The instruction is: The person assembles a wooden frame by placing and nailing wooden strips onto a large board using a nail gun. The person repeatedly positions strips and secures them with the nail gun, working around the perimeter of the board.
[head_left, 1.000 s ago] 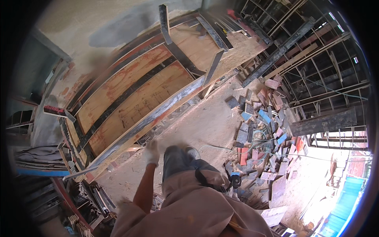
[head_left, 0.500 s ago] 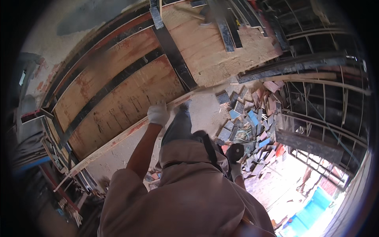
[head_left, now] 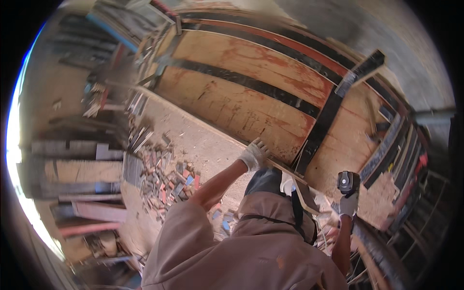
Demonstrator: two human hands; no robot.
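My left hand, in a white work glove, lies at the near edge of a large plywood panel, its fingers stretched and apart. It touches the light wooden strip along that edge. On the right, my gloved right hand is wrapped round a black cordless power tool, held up near the panel's right part. The tool's working end is hidden. Long dark battens run lengthwise on the panel, and a dark cross batten spans it. A short dark piece sticks out at the cross batten's far end.
Several loose dark boards lie on the panel's right end. Small wood offcuts litter the floor at left, beside stacked planks. A metal-barred frame stands at lower right. A grey wall rises behind the panel.
My view has swung left, so the panel has shifted right in the picture. My right hand has come up from beside my body with the tool. My left hand stays at the panel's edge.
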